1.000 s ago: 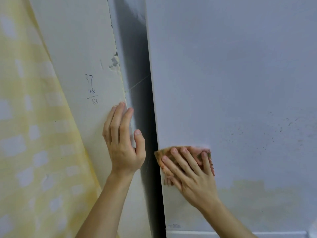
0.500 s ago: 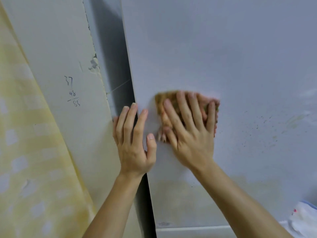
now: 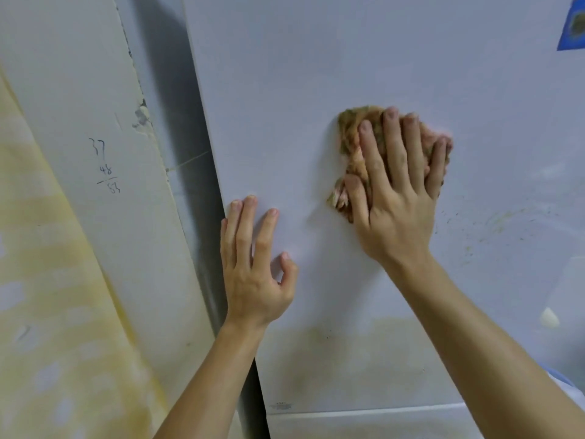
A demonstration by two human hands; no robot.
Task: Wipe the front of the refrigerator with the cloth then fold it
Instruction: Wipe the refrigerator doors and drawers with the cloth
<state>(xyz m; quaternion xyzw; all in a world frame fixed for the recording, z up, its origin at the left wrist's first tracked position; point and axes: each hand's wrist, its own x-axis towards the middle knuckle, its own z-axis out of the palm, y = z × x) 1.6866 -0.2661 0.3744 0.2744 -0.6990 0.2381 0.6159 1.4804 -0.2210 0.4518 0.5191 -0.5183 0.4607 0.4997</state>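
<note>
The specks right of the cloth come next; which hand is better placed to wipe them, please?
Right: the right hand presses the cloth beside the specks; the left hand holds nothing.

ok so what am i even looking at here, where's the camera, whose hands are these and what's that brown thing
There is no machine here. These are a person's two bare hands, filmed by one wide camera worn on the head, which looks forward and down. So you see roughly what that person sees.

The big pale surface is the front of a refrigerator. The right hand lies flat, fingers straight, on a brownish cloth and presses it against that front to wipe it. The left hand holds nothing; its fingers rest on the refrigerator near its left edge.

To the right of the cloth the surface has dark specks and yellowish smears. At far left is a wall with handwritten numbers.
</note>
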